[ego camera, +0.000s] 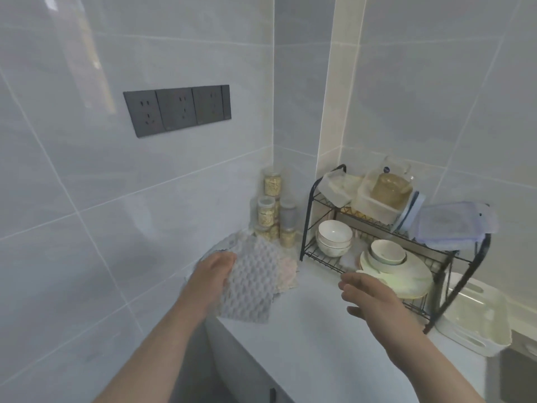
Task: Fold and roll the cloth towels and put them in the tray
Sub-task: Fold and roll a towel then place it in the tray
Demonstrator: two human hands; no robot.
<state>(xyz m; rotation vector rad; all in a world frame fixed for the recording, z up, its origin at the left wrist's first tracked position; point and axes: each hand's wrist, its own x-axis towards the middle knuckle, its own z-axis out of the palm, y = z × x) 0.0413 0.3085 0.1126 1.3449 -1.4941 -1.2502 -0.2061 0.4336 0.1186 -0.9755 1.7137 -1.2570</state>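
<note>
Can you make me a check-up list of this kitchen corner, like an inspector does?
Surface: pale counter in a tiled corner.
Job's things: grey towel partly lifted, pink towel partly hidden by it; white tray far right, no towel seen inside.
Clutter: stacked jars; black dish rack with bowls.
Grips: left hand holds the grey towel; right hand open, holding nothing.
Cables: nothing seen.
Surroundings: grey wall tiles, three dark sockets.
</note>
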